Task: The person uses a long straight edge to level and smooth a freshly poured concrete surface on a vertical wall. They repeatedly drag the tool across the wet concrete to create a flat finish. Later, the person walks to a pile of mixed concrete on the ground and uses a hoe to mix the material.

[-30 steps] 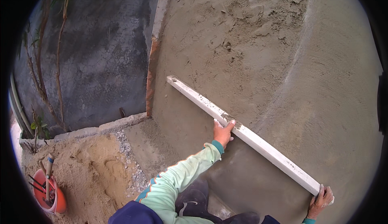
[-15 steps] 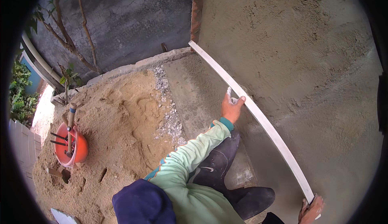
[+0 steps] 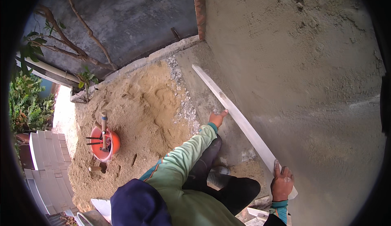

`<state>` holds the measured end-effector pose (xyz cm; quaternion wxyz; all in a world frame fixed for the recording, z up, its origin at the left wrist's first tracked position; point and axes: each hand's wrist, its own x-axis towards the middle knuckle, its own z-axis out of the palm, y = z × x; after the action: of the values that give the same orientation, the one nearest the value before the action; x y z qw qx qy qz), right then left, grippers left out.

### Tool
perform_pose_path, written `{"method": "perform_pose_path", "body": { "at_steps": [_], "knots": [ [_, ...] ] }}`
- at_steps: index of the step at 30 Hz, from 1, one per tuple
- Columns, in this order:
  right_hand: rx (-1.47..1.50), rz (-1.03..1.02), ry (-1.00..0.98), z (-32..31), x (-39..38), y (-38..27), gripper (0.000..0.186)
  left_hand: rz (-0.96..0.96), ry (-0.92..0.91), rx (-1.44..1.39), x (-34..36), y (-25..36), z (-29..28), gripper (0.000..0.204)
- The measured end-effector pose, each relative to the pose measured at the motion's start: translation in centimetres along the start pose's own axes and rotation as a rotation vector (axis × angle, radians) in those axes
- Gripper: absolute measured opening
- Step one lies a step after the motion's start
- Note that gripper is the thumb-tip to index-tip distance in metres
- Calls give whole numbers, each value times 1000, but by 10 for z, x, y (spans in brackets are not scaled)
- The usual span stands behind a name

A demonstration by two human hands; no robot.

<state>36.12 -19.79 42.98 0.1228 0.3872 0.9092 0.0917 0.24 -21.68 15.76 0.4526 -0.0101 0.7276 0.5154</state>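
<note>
A long, pale straightedge (image 3: 248,133) slants across the middle, its far end beside the foot of the plastered wall and its near end at lower right. My left hand (image 3: 218,119) holds it by the edge around the middle, fingers mostly hidden beneath or behind it. Near the lower end my right hand (image 3: 282,184) is wrapped round the bar, thumb lying along its face. Wet-looking grey plaster (image 3: 309,75) covers the wall to the right, smoother low down and rougher higher up. A smear of mortar sits on the bar's upper part.
A sand pile (image 3: 134,103) lies left, with an orange bucket (image 3: 114,144) holding a hammer (image 3: 104,128) and other tools. Gravel (image 3: 183,91) borders a concrete strip (image 3: 199,75). Behind stand a dark wall (image 3: 134,14) and branches (image 3: 77,46). Light-coloured blocks (image 3: 49,152) are stacked far left.
The straightedge has come away from the wall's corner, moving left and down in the picture. Both hands moved with it, and more of my right hand shows. The whole view has shifted.
</note>
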Motion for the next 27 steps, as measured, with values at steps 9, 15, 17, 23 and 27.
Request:
{"method": "perform_pose_path", "body": {
  "at_steps": [9,15,17,23,27],
  "knots": [
    [-67,14,-11,-265,-128,95,50,-275,41,-706,-126,90,27,64],
    [-174,188,-13,-365,-273,178,53,-298,-270,-614,-273,187,26,30],
    [-199,277,39,-366,-309,198,55,-207,-337,-625,-331,232,39,29],
    [-350,428,279,-327,-397,258,51,61,-488,-578,-432,321,112,38],
    [-452,403,364,-318,-423,274,41,148,-457,-544,-460,329,148,41]
  ]
}}
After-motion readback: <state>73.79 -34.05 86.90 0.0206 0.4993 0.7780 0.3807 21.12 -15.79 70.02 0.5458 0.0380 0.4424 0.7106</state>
